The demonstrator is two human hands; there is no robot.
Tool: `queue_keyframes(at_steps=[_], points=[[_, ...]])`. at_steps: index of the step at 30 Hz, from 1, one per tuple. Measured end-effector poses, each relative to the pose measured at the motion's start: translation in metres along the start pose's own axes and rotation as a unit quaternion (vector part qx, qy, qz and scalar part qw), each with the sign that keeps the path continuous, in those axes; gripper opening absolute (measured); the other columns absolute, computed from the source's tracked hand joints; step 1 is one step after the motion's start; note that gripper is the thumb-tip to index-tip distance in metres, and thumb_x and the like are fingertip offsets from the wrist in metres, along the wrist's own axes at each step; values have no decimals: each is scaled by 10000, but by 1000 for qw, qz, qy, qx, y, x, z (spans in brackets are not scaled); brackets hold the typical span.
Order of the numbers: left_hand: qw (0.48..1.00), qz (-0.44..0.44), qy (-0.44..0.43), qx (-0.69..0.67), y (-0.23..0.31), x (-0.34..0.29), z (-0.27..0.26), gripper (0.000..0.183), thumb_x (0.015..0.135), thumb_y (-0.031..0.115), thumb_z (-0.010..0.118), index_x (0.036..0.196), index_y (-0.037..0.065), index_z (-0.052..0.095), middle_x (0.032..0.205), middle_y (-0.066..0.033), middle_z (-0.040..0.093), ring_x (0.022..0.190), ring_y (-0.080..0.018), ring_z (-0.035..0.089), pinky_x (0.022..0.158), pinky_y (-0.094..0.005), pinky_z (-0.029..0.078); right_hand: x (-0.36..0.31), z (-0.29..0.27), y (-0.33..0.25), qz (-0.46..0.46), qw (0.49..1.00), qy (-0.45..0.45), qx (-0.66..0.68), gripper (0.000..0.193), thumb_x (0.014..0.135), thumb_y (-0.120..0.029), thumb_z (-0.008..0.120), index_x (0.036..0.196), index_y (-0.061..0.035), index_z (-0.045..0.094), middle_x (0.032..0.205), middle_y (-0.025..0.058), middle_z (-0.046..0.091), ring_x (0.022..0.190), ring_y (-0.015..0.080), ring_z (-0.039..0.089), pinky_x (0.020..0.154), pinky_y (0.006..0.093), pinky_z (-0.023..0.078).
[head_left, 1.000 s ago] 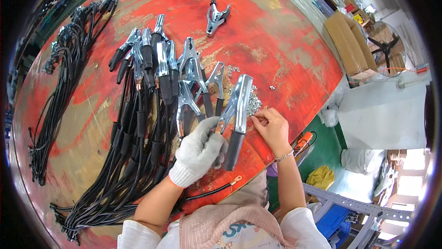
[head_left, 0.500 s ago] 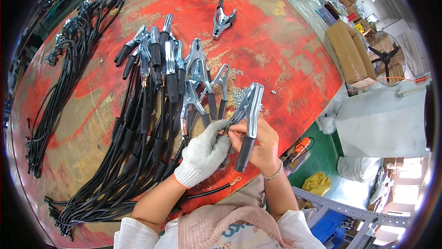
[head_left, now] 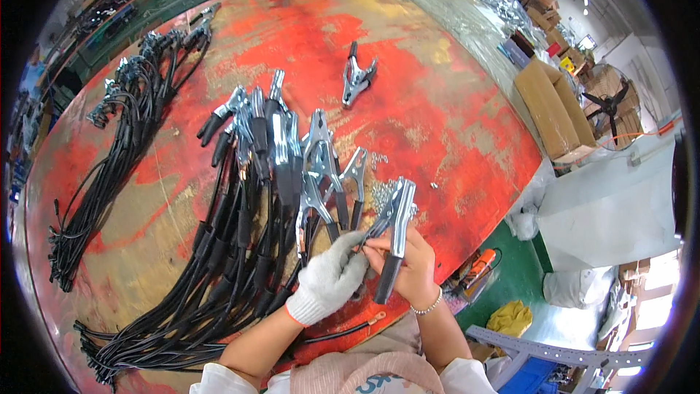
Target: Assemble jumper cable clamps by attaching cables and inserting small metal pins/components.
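Note:
My left hand (head_left: 329,282), in a white knit glove, is closed, its fingertips pinched at the lower left arm of a metal spring clamp (head_left: 400,213). My bare right hand (head_left: 415,268), with a beaded bracelet, holds the same clamp, which has one black-sleeved handle pointing down. The fingertips of both hands meet there; any small part between them is too hidden to name. Left of my hands lies a bundle of black cables (head_left: 211,277) with clamps at its far end. Loose open-handled clamps (head_left: 319,164) lie beside it. A cable with a copper lug (head_left: 376,317) lies near my left forearm.
Small nuts (head_left: 384,193) are scattered just beyond the held clamp. A single clamp (head_left: 357,82) lies farther off on the red, worn table (head_left: 467,146). Another cable bundle (head_left: 120,150) is at the left. Beyond the right edge stand a cardboard box (head_left: 550,113) and a fan (head_left: 609,104).
The view has tipped upward, so the table and hands sit lower, and a person at the far edge has come into view. Both hands keep their hold on the clamp.

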State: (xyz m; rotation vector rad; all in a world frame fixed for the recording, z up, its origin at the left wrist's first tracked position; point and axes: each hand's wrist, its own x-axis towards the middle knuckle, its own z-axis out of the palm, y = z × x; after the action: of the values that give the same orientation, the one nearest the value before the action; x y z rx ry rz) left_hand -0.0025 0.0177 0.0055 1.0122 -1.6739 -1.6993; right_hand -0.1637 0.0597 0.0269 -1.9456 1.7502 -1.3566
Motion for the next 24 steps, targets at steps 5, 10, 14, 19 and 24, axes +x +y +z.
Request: queue_keyframes(at_steps=[5, 10, 14, 19, 24], points=[[999, -45, -11, -10, 17, 0, -6, 344, 941, 69, 512, 1270, -32, 501, 989, -102, 655, 856, -113, 594, 769, -259, 491, 4, 6, 4, 1, 1000, 22, 8, 204, 689, -59, 814, 873, -68, 725, 737, 68, 604, 636, 221, 591, 544, 323, 483], [999, -34, -7, 41, 11, 1, -5, 346, 941, 76, 521, 1269, -31, 505, 965, -97, 658, 819, -98, 584, 730, -250, 485, 5, 1, 1, -10, 1000, 10, 1, 216, 682, -73, 820, 871, -64, 716, 738, 70, 602, 639, 224, 590, 546, 326, 483], [999, -37, -4, 35, 19, -1, -5, 349, 937, 83, 528, 1266, -30, 507, 925, -97, 661, 779, -94, 582, 699, -255, 487, 4, 2, 0, -19, 1000, 20, -7, 214, 678, -75, 819, 864, -72, 713, 749, 75, 604, 646, 230, 596, 551, 328, 485], [998, 11, 18, 51, 8, 1, -3, 384, 923, 189, 551, 1254, -3, 517, 821, -142, 696, 686, -220, 695, 622, -324, 533, 0, 4, 2, 19, 1000, 14, 1, 219, 691, -43, 804, 890, -77, 720, 810, 87, 615, 691, 226, 609, 594, 317, 499], [996, -13, 24, 84, 15, 0, -5, 348, 922, 135, 563, 1241, -3, 545, 847, -110, 664, 724, -122, 621, 672, -277, 502, 1, 5, 0, 1, 1000, 11, 19, 183, 700, -36, 797, 858, -50, 705, 823, 93, 629, 721, 241, 628, 622, 323, 508]])
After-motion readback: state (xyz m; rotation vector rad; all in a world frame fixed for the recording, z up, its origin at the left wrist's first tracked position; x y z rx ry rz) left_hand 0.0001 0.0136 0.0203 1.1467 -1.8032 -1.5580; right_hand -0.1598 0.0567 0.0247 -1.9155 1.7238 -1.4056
